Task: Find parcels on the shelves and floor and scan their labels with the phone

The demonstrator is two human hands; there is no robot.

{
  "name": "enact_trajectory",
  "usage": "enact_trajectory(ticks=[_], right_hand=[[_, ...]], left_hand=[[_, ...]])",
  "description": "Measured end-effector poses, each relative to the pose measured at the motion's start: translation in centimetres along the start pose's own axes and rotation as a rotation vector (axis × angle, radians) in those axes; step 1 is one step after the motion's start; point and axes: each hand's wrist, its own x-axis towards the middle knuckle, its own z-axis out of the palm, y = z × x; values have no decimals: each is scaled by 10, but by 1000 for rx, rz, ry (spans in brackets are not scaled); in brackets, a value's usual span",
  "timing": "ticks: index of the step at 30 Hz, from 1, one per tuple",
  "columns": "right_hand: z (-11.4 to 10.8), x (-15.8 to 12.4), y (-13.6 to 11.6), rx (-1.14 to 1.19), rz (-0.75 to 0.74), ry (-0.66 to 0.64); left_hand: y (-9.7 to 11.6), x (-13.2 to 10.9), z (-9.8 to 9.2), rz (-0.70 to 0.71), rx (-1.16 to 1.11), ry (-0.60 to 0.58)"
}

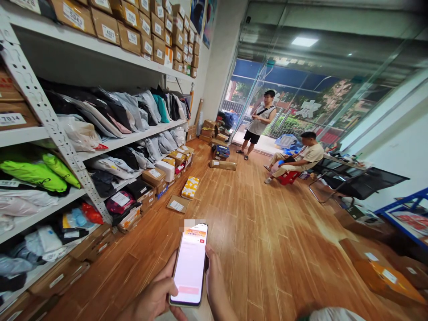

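A smartphone (189, 265) with a lit, mostly white screen is held upright, low in the middle of the head view. An orange banner runs across the top of the screen, and a pale pink button lies near its bottom. My left hand (155, 290) grips the phone's lower left side, with the thumb over the screen's lower left edge and fingers behind. Along the right edge, my right hand (216, 278) is closed against the phone, its thumb near the upper right side. Most of its other fingers are hidden behind the phone.
White metal shelves (63, 147) on the left hold labelled boxes and bagged parcels. A yellow-and-white package (191, 187) and a flat carton (177, 204) lie on the wooden floor. One person (262, 118) stands by the glass front; another (306, 154) sits near a black chair (364, 183).
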Motion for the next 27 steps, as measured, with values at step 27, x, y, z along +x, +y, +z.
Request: enact_trajectory(ticks=[27], right_hand=[[0,-2,-3,15,-55,-221]], left_hand=[[-1,3,-8,25,-42,-73]])
